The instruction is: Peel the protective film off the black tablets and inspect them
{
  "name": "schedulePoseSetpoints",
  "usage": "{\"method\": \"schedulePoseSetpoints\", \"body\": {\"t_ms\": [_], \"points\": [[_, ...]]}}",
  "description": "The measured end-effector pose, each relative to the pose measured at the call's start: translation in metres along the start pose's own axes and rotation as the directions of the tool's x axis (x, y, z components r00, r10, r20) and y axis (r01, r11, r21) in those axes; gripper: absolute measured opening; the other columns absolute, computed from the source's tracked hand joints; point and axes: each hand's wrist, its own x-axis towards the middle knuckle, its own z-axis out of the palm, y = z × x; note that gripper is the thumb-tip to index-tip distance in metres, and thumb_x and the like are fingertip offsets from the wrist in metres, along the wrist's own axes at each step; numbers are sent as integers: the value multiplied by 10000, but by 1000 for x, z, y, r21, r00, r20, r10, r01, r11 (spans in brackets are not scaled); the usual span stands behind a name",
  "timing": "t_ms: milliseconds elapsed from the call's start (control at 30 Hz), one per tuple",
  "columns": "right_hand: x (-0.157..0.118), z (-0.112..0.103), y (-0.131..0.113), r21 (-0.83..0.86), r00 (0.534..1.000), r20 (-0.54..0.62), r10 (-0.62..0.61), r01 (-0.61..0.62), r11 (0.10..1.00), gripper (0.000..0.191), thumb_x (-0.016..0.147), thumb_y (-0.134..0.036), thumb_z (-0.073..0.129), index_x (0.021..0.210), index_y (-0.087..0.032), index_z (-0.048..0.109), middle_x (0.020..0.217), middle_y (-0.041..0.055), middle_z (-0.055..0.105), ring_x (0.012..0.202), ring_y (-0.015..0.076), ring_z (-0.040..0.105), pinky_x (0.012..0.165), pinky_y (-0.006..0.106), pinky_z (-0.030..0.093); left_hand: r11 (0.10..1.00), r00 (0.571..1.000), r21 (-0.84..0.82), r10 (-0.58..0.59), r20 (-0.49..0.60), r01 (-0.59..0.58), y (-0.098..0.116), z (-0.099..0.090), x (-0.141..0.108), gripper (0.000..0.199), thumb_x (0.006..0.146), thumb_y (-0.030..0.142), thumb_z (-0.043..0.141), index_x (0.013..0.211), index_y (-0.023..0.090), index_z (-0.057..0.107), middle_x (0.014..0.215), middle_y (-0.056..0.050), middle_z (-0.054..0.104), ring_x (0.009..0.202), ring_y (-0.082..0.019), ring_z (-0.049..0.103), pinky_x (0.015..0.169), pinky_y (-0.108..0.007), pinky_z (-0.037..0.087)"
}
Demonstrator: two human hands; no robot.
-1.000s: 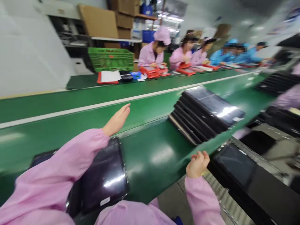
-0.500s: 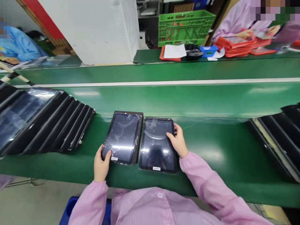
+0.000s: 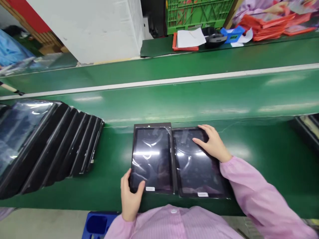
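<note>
Two dark tablets lie side by side on the green bench, their glossy screens up under wrinkled clear film, each with a small white label at the near edge. The left tablet [image 3: 152, 162] rests on a slightly larger black backing, which shows along its top and right side. My left hand [image 3: 131, 196] grips its lower left corner, thumb over the face and fingers round the side. At the upper right corner of the right tablet [image 3: 196, 169], my right hand [image 3: 213, 144] holds the edge, thumb above the screen and fingers along the top.
A leaning row of black tablets [image 3: 59, 146] fills the bench's left side. More dark pieces [image 3: 307, 132] lie at the far right. Beyond the white strip [image 3: 159, 82] are a green crate [image 3: 199, 15], papers [image 3: 191, 38], red sleeves [image 3: 267, 26] and a co-worker's hands.
My view has tilted down and come nearer the tablets. The left tablet lies straighter. My right hand has shifted from the right tablet's side to its upper corner; my left hand keeps its hold.
</note>
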Motion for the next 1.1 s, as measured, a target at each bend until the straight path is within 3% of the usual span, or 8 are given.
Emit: {"method": "schedulePoseSetpoints", "body": {"t_ms": [133,267,400,533,667,733,933,1100], "points": [[-4,-17,5,-241,996,85,13,8,970,740,835,-567,646,1402,-104,539,1398,244,524,1333,416,474,1107,599,380,999,999,47,4,44,-6,-2,1,-12,599,840,491,635,1325,175,483,1291,-162,548,1255,-355,513,1060,-575,415],[18,-9,-35,-375,987,115,-115,150,915,589,902,-431,597,1349,-48,591,1345,252,577,1297,411,503,1091,580,402,990,972,62,112,206,-127,-7,-17,3,577,878,465,599,1369,200,449,1284,-143,533,1234,-335,517,1053,-577,402],[45,27,-85,-239,947,220,-235,285,928,376,935,-385,597,1186,-127,707,1181,158,698,1113,325,624,999,513,492,967,850,125,127,511,-220,-5,-41,32,736,870,426,604,1518,253,302,1283,-118,515,1237,-328,509,1055,-591,369],[57,53,-104,-212,939,223,-263,310,927,225,901,-319,661,1023,-161,766,1031,116,745,940,303,668,894,506,529,963,695,131,73,715,-236,3,-55,54,958,796,342,671,1586,315,129,1327,-111,477,1245,-330,485,1065,-595,339],[52,56,-107,-156,943,82,-323,332,930,160,913,-284,630,889,-210,769,972,79,767,921,291,692,872,489,541,968,661,140,35,749,-209,5,-56,61,1105,735,348,735,1596,321,43,1302,-116,472,1252,-343,458,1076,-612,302],[47,52,-109,-87,938,98,-333,341,936,152,920,-279,615,878,-224,750,995,66,774,970,289,712,912,486,543,974,650,126,27,759,-188,4,-55,62,1125,723,382,753,1596,320,47,1307,-119,474,1258,-346,454,1072,-605,307],[36,41,-101,266,949,267,-165,92,960,70,932,-291,612,898,-238,641,1018,63,790,1266,290,614,1074,510,488,983,625,121,-8,780,-139,5,-54,66,1123,684,398,781,1594,293,131,1334,-124,482,1288,-352,444,1076,-582,320],[40,37,-86,430,945,323,-54,-96,898,181,933,-383,638,840,-237,584,969,75,793,1258,279,622,1088,513,473,983,587,149,-56,808,-111,9,-56,69,1106,672,377,778,1589,255,172,1341,-141,476,1286,-363,437,1080,-600,306]]}}
